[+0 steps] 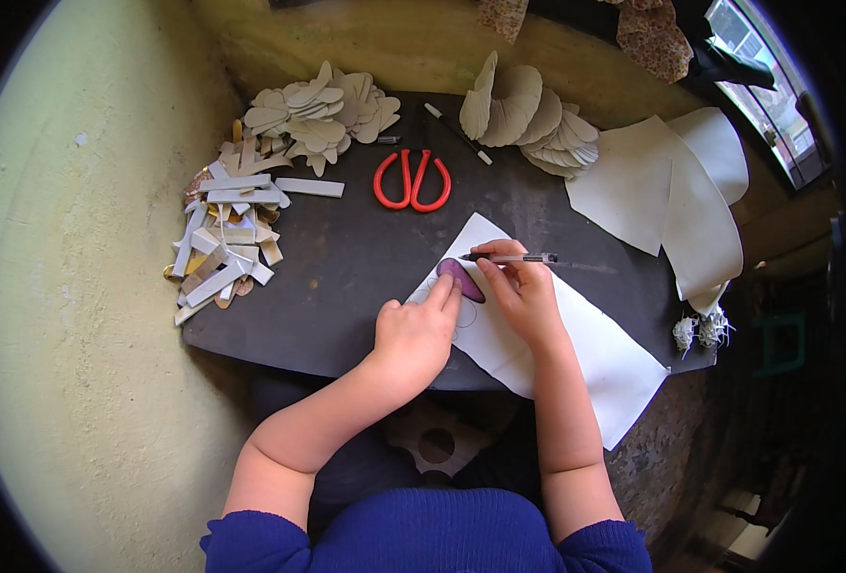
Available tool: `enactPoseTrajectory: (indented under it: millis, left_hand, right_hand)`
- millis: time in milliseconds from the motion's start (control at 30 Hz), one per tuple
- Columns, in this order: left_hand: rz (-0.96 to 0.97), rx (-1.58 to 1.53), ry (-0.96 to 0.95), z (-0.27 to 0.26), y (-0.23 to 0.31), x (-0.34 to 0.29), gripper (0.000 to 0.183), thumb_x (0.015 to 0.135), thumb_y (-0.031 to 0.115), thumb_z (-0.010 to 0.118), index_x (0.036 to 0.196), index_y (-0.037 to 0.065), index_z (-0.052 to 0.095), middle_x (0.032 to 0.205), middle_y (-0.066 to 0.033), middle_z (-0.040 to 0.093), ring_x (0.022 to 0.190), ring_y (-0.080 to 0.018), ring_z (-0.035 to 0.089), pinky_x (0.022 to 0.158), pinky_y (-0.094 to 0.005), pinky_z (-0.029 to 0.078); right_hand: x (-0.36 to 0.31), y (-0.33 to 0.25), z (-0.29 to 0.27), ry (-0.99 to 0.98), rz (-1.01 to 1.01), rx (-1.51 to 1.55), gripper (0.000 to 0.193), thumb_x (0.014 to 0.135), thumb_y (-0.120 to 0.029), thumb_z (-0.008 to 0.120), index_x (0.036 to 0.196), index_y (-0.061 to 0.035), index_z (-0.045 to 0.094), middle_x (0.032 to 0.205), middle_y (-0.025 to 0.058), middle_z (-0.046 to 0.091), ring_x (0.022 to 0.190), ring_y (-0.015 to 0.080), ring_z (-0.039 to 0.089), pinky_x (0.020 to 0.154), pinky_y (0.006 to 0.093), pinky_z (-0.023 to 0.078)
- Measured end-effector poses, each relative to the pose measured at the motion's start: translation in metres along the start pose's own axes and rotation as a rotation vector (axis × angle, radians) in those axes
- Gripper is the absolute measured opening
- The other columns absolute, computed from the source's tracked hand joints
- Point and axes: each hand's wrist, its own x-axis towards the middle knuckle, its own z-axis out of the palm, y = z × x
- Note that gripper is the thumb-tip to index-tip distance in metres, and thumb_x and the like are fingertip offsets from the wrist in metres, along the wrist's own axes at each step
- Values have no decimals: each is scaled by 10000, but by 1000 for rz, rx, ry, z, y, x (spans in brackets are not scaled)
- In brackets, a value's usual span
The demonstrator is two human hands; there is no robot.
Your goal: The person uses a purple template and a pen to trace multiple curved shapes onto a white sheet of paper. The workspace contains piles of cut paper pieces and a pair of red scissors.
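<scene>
Purple teardrop piece (pixel 469 286): seen flat on the white sheet (pixel 616 371), near its upper left edge, blunt end toward upper left, narrow end toward lower right. Partly covered by fingertips. Judged light, thin and fairly stiff; easily skidded on smooth sheet if pressed off-centre. Best held down by its broad middle, with the rim left free; lifting best done by the narrow end.

Left hand (pixel 415 336): piece pinned from above by extended fingertips; grip not closed round anything.

Right hand (pixel 521 291): grip closed on a clear-barrelled pen (pixel 538 258), pinched near its dark front end. Tip aimed at the sheet just beside the piece's blunt end; contact cannot be told. Pen judged light and rigid.

Curved drawn outlines (pixel 467 318) noted just below the piece. Sheet judged pliable, its lower right part hung past the front of the dark desk (pixel 318 272).

Farther out: red-handled scissors (pixel 411 191) laid beyond the sheet; black-and-white marker (pixel 458 134) to their right. Rounded pale cutouts (pixel 318 105) heaped at far left, strips (pixel 227 231) piled nearer. Fanned pale pieces (pixel 517 105) stacked at the back; large pale sheets (pixel 633 181) spread at right, with white tangled bits (pixel 698 331) at the corner.
</scene>
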Motion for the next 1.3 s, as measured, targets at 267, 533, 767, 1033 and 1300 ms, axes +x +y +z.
enactPoseTrajectory:
  millis: [267, 533, 767, 1033, 1300]
  left_hand:
    - [4, 46, -12, 0, 3, 0, 488, 771, 99, 639, 1250, 20, 590, 1305, -95, 586, 626, -204, 681, 584, -335, 495]
    - [13, 29, -11, 1, 1, 0, 501, 762, 108, 653, 1251, 19, 583, 1303, -96, 583, 642, -202, 685, 578, -326, 497]
    - [-33, -66, 71, 4, -3, 8, 355, 782, 135, 649, 1126, 50, 625, 1221, -50, 611, 673, -216, 669, 659, -371, 451]
    - [-70, -235, 163, 10, -10, 18, 175, 856, 197, 663, 1007, 109, 654, 1067, 20, 628, 752, -195, 632, 739, -362, 414]
    - [-131, -303, 164, 10, -13, 24, 126, 843, 219, 687, 939, 138, 679, 1017, 43, 639, 790, -171, 641, 769, -356, 394]
  right_hand:
    - [0, -1, 1, -7, -7, -12, 132, 904, -28, 645, 1035, -9, 641, 939, 100, 703, 800, 201, 683, 719, 301, 536]
    - [0, -2, 1, -11, 7, -15, 121, 908, -31, 642, 1026, -5, 640, 918, 103, 698, 780, 196, 673, 709, 300, 532]
    - [0, 0, 3, 4, -46, -30, 116, 909, -23, 635, 1021, 8, 631, 886, 102, 685, 750, 200, 668, 706, 301, 530]
    - [-1, 3, 2, -20, -56, -38, 111, 915, -8, 614, 1023, 10, 622, 856, 132, 685, 763, 229, 696, 717, 313, 539]
    - [-1, 1, 0, -15, -67, -67, 118, 899, -15, 630, 1014, 9, 620, 846, 143, 690, 777, 253, 712, 712, 317, 541]
